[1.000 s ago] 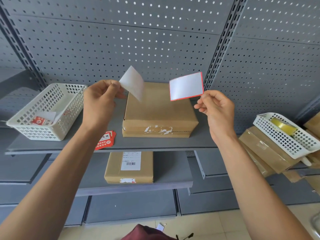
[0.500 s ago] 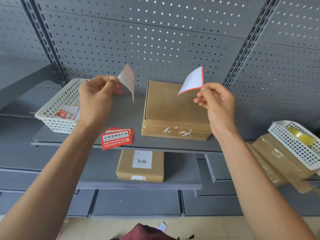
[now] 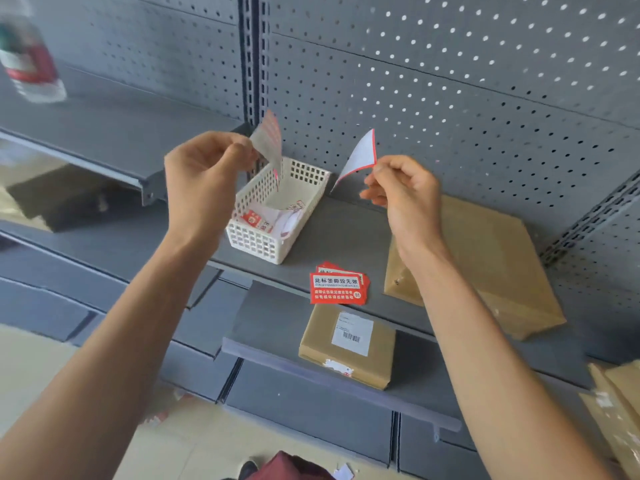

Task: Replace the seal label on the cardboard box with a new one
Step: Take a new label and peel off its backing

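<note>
Seal label pieces are held up in front of the pegboard: the left hand (image 3: 204,181) pinches a translucent sheet (image 3: 268,140) above the white basket (image 3: 273,216), the right hand (image 3: 405,199) pinches the red-edged label (image 3: 360,155). Red labels (image 3: 338,287) lie on the shelf (image 3: 346,233), left of the cardboard box (image 3: 491,265).

Grey perforated metal back panels (image 3: 450,81), slotted uprights (image 3: 251,57), grey steel shelves (image 3: 346,233), pale tiled floor (image 3: 31,368), even daylight

grey metal shelf (image 3: 346,233), white basket (image 3: 273,216), red label stack (image 3: 338,288), cardboard box (image 3: 485,265)
</note>
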Available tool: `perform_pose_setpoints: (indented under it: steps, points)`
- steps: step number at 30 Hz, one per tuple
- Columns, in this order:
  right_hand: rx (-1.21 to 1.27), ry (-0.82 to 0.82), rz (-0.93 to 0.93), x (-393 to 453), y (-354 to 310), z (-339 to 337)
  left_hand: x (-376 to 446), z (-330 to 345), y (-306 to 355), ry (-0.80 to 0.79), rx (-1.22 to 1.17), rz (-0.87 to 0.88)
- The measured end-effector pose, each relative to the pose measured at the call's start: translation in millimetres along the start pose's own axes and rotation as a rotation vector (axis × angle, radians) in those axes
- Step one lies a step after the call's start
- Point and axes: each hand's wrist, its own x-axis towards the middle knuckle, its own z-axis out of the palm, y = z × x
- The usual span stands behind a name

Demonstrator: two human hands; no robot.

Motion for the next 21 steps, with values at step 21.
perform_pose_setpoints:
  steps: [21]
  points:
    - [-0.548,-0.216,0.121,16,54,93,10,-60,-14,-0.013,0.035,0.029]
